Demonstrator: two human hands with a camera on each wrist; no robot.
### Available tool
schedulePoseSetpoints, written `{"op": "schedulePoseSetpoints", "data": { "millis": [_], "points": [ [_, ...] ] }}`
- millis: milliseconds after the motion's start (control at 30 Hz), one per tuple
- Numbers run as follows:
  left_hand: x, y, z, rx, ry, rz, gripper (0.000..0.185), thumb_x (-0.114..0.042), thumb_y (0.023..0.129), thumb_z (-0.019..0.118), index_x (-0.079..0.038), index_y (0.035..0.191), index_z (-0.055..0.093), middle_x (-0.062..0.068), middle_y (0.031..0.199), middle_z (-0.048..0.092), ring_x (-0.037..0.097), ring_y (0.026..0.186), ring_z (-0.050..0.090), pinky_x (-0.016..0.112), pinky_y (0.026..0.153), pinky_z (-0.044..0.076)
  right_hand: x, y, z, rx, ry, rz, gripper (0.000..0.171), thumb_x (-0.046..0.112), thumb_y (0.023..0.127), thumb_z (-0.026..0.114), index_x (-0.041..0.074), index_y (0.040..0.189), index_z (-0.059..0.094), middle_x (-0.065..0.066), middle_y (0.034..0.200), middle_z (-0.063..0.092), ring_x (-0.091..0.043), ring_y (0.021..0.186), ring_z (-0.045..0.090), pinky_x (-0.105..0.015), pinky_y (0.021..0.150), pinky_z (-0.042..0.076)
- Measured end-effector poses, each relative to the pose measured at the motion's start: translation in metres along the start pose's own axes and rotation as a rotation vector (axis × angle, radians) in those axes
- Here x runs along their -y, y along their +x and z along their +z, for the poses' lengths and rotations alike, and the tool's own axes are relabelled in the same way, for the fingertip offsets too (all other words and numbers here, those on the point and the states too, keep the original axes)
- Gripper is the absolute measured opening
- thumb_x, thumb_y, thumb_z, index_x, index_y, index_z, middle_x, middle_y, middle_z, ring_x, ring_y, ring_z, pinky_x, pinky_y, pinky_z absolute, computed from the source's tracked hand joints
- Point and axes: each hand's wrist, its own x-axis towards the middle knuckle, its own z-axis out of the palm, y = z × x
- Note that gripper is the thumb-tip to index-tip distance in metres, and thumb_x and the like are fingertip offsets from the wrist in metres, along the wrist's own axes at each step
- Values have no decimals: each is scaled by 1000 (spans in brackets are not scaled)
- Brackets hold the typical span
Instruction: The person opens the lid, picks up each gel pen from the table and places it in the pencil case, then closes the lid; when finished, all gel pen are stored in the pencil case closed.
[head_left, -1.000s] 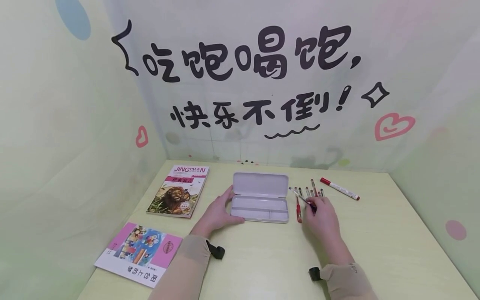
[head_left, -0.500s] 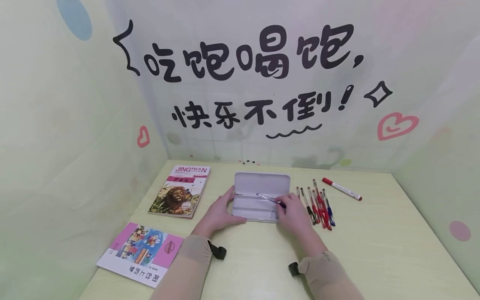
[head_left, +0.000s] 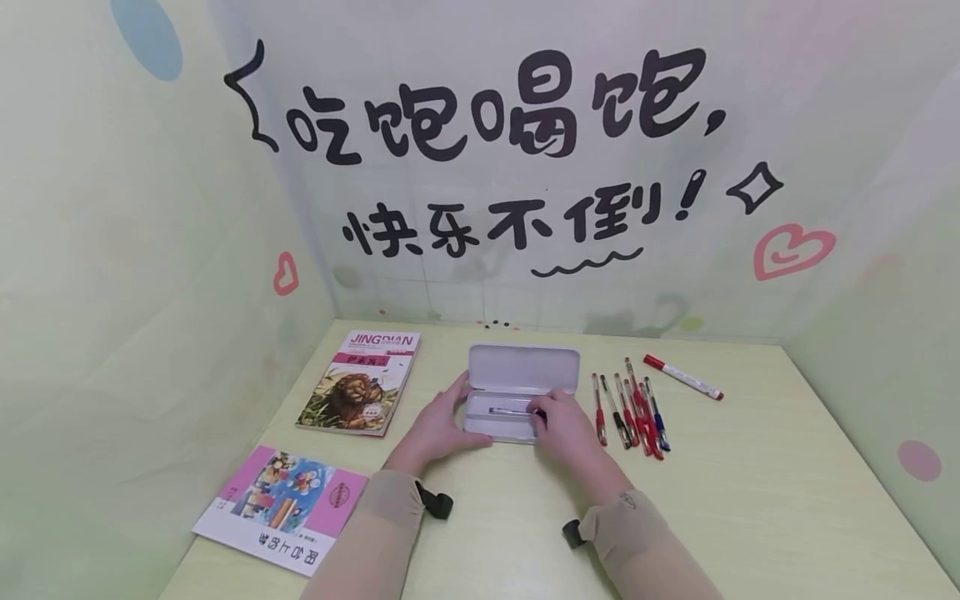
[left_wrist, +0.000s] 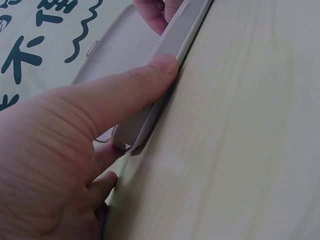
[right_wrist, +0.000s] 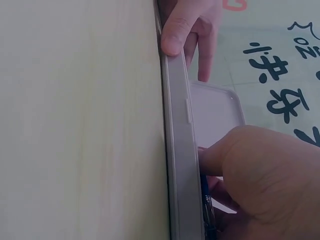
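While your right hand [head_left: 567, 427] pinches the pen [head_left: 512, 410] by its right end and holds it low in the tray of the case [head_left: 522, 370], the likeliest slip is the pen landing crooked. Its body looks to run left along the tray, so if you let go with the free end riding on the divider or the front wall, it could rock, roll, or sit proud of the rim. From the right wrist view your fingers are tucked just behind that front wall, with a dark bit of pen beside them; whether the pen already touches the tray floor, I cannot tell.

A second risk is the case itself. It is light and its lid stands open at the back, so a nudge from your right knuckles could slide it or tip the lid. Your left hand [head_left: 437, 427] guards against that: the thumb [left_wrist: 131, 89] presses flat along the front wall near the left corner, fingers curled round the left end.

Watch your right forearm too. The spare pens [head_left: 630, 408] lie loose on the table [head_left: 750, 500] just right of the case, and a careless withdrawal might scatter them toward the marker [head_left: 683, 377].
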Motion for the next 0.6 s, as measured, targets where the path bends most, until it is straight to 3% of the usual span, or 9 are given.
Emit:
{"op": "schedulePoseSetpoints", "data": {
  "millis": [233,433,600],
  "points": [
    [3,0,1,-2,-2,7,139,-50,69,103,-30,178,19,-4,173,51,50,167,28,74,135,24,1,4,-1,6,-19,-60,16,7,101,72,12,112,83,-7,106,69,-27,99,68,-52,96,62],
    [3,0,0,0,-5,10,139,-49,69,103,-30,178,20,-4,173,51,50,168,27,73,136,23,0,4,-1,-3,-38,-102,18,6,101,71,10,113,84,-11,108,75,-34,104,72,-56,101,62],
    [2,0,1,8,-7,11,140,-50,69,103,-28,178,19,-4,173,50,49,168,27,72,137,21,-3,0,-2,-8,3,-53,20,15,104,71,11,121,82,-12,118,77,-35,113,73,-57,106,62]
  ]
}}
